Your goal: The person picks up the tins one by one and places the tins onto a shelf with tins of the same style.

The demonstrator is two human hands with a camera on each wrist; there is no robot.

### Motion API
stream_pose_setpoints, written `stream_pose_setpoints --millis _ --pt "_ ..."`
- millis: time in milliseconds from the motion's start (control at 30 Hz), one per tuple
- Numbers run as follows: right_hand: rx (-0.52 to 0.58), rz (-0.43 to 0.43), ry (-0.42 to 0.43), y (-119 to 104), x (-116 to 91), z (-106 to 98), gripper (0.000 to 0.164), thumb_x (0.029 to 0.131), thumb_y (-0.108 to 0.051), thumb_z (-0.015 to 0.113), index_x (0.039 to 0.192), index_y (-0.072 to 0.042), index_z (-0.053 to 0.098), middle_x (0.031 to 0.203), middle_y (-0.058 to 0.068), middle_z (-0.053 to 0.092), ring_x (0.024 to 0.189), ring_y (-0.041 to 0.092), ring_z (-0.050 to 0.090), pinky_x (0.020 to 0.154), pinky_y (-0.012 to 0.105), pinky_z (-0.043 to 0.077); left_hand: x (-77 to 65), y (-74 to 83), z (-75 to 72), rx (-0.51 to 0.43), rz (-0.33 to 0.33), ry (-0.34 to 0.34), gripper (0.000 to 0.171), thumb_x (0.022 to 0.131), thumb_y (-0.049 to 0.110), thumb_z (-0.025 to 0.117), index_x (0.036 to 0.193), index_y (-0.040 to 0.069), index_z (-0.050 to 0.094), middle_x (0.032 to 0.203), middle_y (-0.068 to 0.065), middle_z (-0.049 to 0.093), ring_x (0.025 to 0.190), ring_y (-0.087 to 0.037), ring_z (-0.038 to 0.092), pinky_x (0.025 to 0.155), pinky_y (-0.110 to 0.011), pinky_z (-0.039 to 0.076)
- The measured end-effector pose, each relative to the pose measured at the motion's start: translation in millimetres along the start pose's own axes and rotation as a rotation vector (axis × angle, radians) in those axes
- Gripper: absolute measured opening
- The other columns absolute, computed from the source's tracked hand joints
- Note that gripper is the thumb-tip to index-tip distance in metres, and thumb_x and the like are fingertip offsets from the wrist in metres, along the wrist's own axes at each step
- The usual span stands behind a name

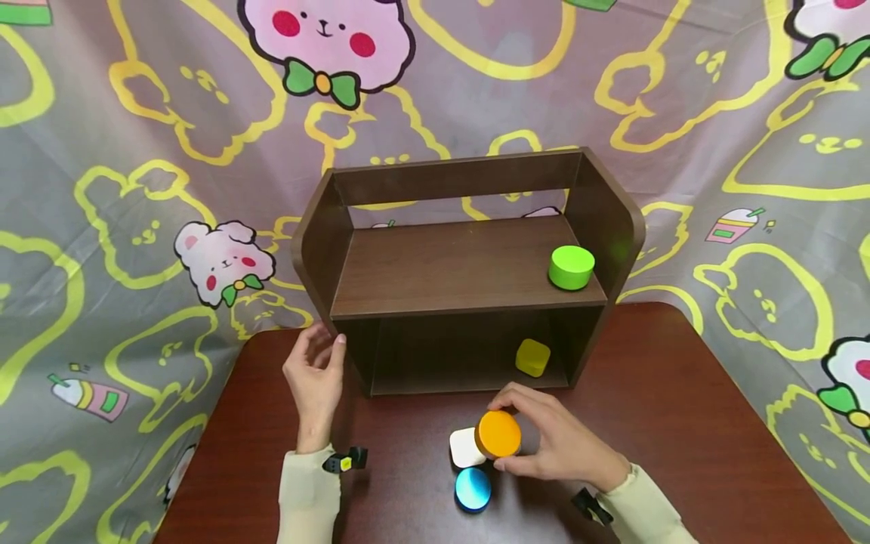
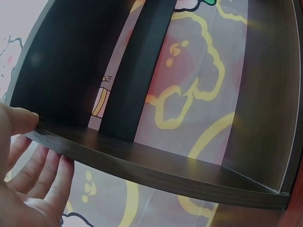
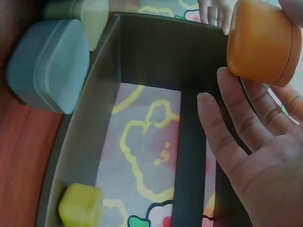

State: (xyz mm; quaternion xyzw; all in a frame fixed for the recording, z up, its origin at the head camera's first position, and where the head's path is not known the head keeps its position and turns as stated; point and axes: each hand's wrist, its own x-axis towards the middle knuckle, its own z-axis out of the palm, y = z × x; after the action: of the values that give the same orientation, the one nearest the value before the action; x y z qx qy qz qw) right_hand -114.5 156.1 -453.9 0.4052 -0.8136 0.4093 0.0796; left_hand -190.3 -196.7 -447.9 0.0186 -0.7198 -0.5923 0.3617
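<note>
Between thumb and fingers, my right hand (image 1: 560, 438) holds a round orange container (image 1: 499, 434) above the table. Beneath and beside it are a white container (image 1: 466, 448), partly covered by the orange one, and a blue container (image 1: 472, 489). My left hand (image 1: 318, 378) grips the left side panel of a dark brown two-tier shelf (image 1: 469, 261). In the left wrist view, the thumb lies on one face of the panel (image 2: 156, 177) and the fingers on the other. A green container (image 1: 571, 267) sits on the upper tier at the right; a yellow container (image 1: 532, 357) stands in the lower compartment.
The shelf stands toward the back of a reddish-brown table (image 1: 652, 393). Behind and around it hangs a grey curtain (image 1: 156, 219) with cartoon animals. The shelf's right side panel (image 1: 607, 227) rises beside the green container.
</note>
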Motion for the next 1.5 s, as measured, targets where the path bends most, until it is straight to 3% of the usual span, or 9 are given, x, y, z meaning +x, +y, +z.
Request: stream_pose_setpoints --millis 233,400,567,833,1100,1333,1500 --pt "-0.010 -0.004 0.002 -2.2 11.1 -8.4 0.060 0.072 -0.025 0.096 0.121 -0.023 0.061 0.112 -0.013 0.065 0.099 0.004 0.061 0.089 0.023 0.057 -1.8 24.3 1.7 -0.019 -0.001 -0.014 0.029 0.089 -0.008 0.073 0.116 -0.014 0.067 0.101 -0.003 0.067 0.092 -0.006 0.067 0.082 -0.011 0.059" --pt "-0.016 -0.019 -0.007 -5.1 20.8 -13.3 0.062 0.071 -0.025 0.096 0.121 -0.022 0.061 0.112 -0.012 0.064 0.098 0.004 0.059 0.086 0.023 0.056 0.6 8.6 2.4 -0.009 0.002 -0.003 0.029 0.089 -0.007 0.074 0.116 -0.011 0.068 0.103 -0.007 0.068 0.092 -0.005 0.067 0.082 -0.010 0.059" --pt "-0.037 -0.024 -0.030 -9.8 31.9 -16.6 0.063 0.070 -0.023 0.096 0.121 -0.022 0.060 0.113 -0.013 0.064 0.098 0.004 0.059 0.085 0.023 0.056 1.1 -4.4 -0.3 -0.012 0.003 0.003 0.027 0.088 -0.004 0.076 0.115 -0.006 0.070 0.101 -0.002 0.069 0.092 -0.004 0.068 0.081 -0.011 0.060" --pt "-0.038 -0.052 -0.067 -17.5 56.3 -22.5 0.062 0.071 -0.023 0.095 0.122 -0.021 0.060 0.113 -0.010 0.064 0.098 0.004 0.061 0.085 0.022 0.059 3.6 -3.1 0.3 -0.026 0.013 -0.006 0.026 0.088 -0.004 0.076 0.114 -0.006 0.069 0.099 0.004 0.067 0.092 -0.006 0.068 0.081 -0.012 0.060" --pt "-0.016 -0.076 -0.075 -22.3 77.2 -26.7 0.060 0.073 -0.027 0.094 0.122 -0.020 0.060 0.112 -0.010 0.065 0.099 0.005 0.061 0.086 0.023 0.060 2.4 -1.4 1.5 -0.015 0.016 -0.003 0.029 0.087 -0.010 0.073 0.116 -0.015 0.066 0.101 -0.006 0.066 0.090 -0.005 0.067 0.080 -0.011 0.060" --pt "-0.026 -0.102 -0.087 -25.6 90.6 -30.0 0.059 0.072 -0.028 0.094 0.120 -0.019 0.061 0.111 -0.011 0.064 0.097 0.004 0.061 0.083 0.022 0.059 3.4 -6.7 0.1 -0.019 0.011 -0.003 0.027 0.088 -0.005 0.076 0.114 -0.007 0.069 0.099 0.002 0.067 0.090 -0.004 0.068 0.081 -0.012 0.060" --pt "-0.056 -0.120 -0.093 -28.7 100.9 -34.1 0.057 0.073 -0.029 0.093 0.119 -0.018 0.062 0.111 -0.009 0.066 0.098 0.005 0.062 0.084 0.023 0.059 3.3 -9.3 -2.3 -0.028 0.039 -0.010 0.026 0.088 -0.004 0.076 0.113 -0.007 0.070 0.099 -0.004 0.069 0.090 -0.003 0.069 0.080 -0.013 0.061"
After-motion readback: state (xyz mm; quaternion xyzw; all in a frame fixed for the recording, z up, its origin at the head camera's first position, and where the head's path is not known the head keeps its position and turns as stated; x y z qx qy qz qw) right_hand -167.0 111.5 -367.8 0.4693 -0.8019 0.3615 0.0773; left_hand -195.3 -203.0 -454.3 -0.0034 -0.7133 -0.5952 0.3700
